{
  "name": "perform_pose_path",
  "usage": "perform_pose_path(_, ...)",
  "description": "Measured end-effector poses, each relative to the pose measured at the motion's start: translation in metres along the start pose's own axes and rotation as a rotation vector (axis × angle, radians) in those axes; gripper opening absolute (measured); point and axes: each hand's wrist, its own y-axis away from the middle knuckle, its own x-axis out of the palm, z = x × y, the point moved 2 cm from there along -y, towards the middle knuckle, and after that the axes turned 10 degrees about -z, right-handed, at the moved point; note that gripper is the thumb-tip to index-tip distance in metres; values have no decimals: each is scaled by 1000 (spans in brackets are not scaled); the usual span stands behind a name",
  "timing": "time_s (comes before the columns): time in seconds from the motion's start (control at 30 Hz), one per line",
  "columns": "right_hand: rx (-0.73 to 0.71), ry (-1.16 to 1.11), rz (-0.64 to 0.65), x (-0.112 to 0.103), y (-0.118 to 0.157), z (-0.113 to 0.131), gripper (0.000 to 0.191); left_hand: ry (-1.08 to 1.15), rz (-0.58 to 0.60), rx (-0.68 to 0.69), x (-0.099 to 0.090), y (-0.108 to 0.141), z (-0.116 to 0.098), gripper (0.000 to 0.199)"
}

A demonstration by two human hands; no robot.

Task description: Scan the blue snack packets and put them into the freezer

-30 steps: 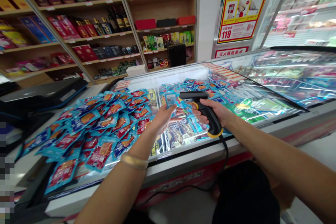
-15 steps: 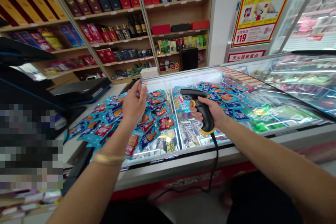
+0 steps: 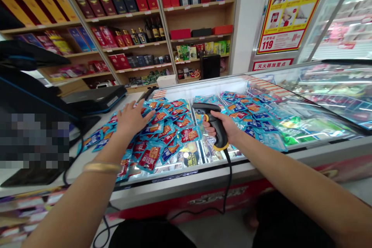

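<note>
My left hand (image 3: 131, 122) is over the left heap of small snack packets (image 3: 167, 128), palm down with its fingers apart. The packets are light blue with red or dark blue labels, and they lie loose on the glass top. Whether the fingertips touch the packets is hard to make out. My right hand (image 3: 231, 127) is wrapped round the grip of a black and yellow barcode scanner (image 3: 221, 133). The scanner's head points left, towards the heap, and its cord (image 3: 229, 178) hangs down the front of the freezer. To the right of the scanner lies a second group of similar packets (image 3: 252, 108).
The glass-topped freezer (image 3: 174, 180) runs across in front of me. On the left stand a dark checkout machine (image 3: 35, 100) and a black flat device (image 3: 95, 99). A white box (image 3: 166, 80) sits at the back edge. Shelves (image 3: 200, 15) with boxed goods stand behind.
My left hand has moved down and left from above the heap, and its fingers have spread. The scanner in my right hand has shifted slightly left.
</note>
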Motion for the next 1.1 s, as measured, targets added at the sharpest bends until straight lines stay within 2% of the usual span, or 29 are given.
perform_pose_path(0.17, -31, -9, 16, -5, 15, 8, 20, 24, -73, -21, -7, 2, -11, 74)
perform_pose_path(0.27, -58, -18, 11, -14, 32, 18, 20, 100, -193, 21, -10, 9, -38, 68)
perform_pose_path(0.33, -96, -22, -18, -25, 47, 27, 19, 199, -234, 109, -9, 16, -70, 63)
perform_pose_path(0.4, -150, -25, -69, -39, 64, 39, 18, 329, -197, 235, -3, 27, -109, 63)
perform_pose_path(0.6, -281, -49, -263, -91, 116, 71, 17, 667, 35, 697, 17, 71, -232, 70)
perform_pose_path(0.7, -340, -43, -329, -114, 137, 81, 17, 722, 140, 908, 21, 91, -279, 72)
perform_pose_path(0.77, -363, -71, -363, -124, 146, 84, 17, 719, 182, 1006, 22, 99, -303, 74)
perform_pose_path(0.87, -374, -145, -399, -132, 151, 85, 17, 645, 284, 1053, 25, 104, -324, 76)
perform_pose_path(0.93, -371, -176, -399, -133, 150, 86, 17, 577, 334, 1042, 29, 102, -327, 72)
perform_pose_path(1.1, -350, -139, -346, -130, 137, 85, 16, 422, 262, 1075, 37, 94, -304, 60)
